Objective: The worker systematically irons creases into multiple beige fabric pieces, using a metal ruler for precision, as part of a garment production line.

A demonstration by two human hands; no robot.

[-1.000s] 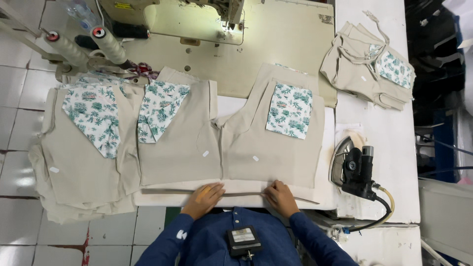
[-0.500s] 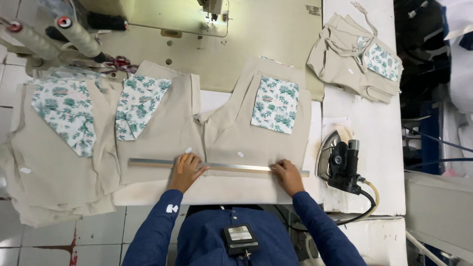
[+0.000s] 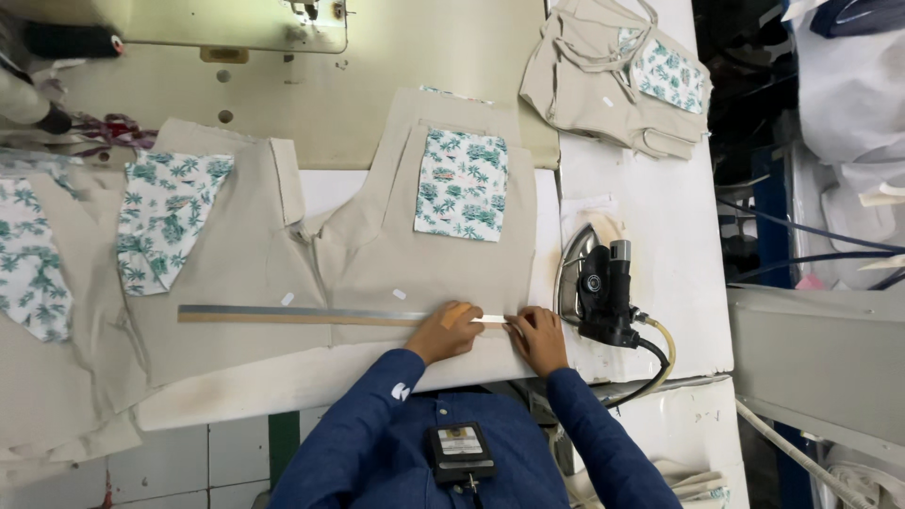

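Beige fabric panel (image 3: 415,273) flat on tabletop (image 3: 660,236); metal ruler (image 3: 320,314) across it, pressed by left hand (image 3: 448,325), fingers flat; right hand (image 3: 537,335) pinching ruler end. Iron (image 3: 594,292) just beside.

White table (image 3: 660,236) carries beige garments (image 3: 377,264) (iron (image 3: 594,287) beside).
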